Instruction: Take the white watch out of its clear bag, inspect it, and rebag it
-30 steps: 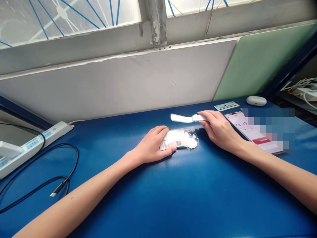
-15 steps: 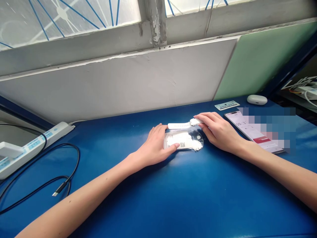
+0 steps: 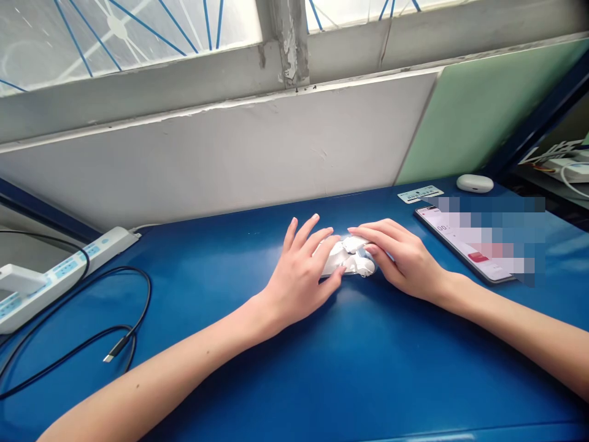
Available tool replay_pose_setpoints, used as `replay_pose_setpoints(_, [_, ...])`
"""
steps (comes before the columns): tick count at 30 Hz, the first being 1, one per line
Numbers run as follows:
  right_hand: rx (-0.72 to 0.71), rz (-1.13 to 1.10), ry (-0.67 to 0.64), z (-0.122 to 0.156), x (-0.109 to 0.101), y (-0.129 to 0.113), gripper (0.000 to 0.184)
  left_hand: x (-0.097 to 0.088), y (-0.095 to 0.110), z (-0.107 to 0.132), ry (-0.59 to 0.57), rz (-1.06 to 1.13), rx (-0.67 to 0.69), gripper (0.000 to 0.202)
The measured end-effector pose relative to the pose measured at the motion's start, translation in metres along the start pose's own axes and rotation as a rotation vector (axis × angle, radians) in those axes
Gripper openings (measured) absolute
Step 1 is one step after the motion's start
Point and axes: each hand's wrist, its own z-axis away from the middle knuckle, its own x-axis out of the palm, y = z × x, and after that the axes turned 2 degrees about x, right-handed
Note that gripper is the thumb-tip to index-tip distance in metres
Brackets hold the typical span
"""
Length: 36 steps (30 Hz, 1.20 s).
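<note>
Surface: blue and glossy (image 3: 294, 380), runs under both arms to the wall.
Black cable: loops at left, metal-tipped plug end (image 3: 118, 348) lying on the surface beside the left forearm.
Left hand: palm down (image 3: 304, 270), fingers spread wide, some tips raised; thumb at the near edge of the package, forefinger reaching over it.
Package: white and clear plastic (image 3: 361, 266), flat on the surface between the hands, left end partly covered by the left hand.
White strap: (image 3: 355, 245), over the far side of the package, its right end in the right hand; whether it touches the package, cannot tell.
Right hand: (image 3: 409, 261), fingers drawn narrow, pinching the strap between thumb and fingertips.
Power strip: white with blue socket panels (image 3: 64, 270), far left, white adapter (image 3: 21, 279) plugged in.
Phone: (image 3: 460, 242), screen up, just beyond the right hand; red block on the display, right side pixelated.
Card: small, pale (image 3: 414, 197), lies past the phone's far end.
Case: white, rounded (image 3: 475, 183), near the card, at the surface's far right.
Wall: white panel (image 3: 230, 159), green panel (image 3: 501, 116) to its right.
Window: grey frame (image 3: 294, 55), blue lines across the glass.
</note>
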Motion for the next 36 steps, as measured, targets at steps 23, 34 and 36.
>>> replay_pose_setpoints(23, [0.525, -0.891, 0.005, -0.088, 0.007, -0.031, 0.047, -0.013, 0.012, -0.01, -0.168, 1.182, -0.337, 0.04])
replay_pose_setpoints(34, [0.831, -1.555, -0.215, -0.09, 0.036, -0.024, 0.051, -0.004, 0.01, -0.012, -0.23, 1.838, -0.664, 0.035])
replay_pose_setpoints(36, [0.88, -1.665, -0.256, -0.09, 0.039, -0.025, 0.053, -0.003, 0.009, -0.012, -0.264, 1.897, -0.694, 0.032])
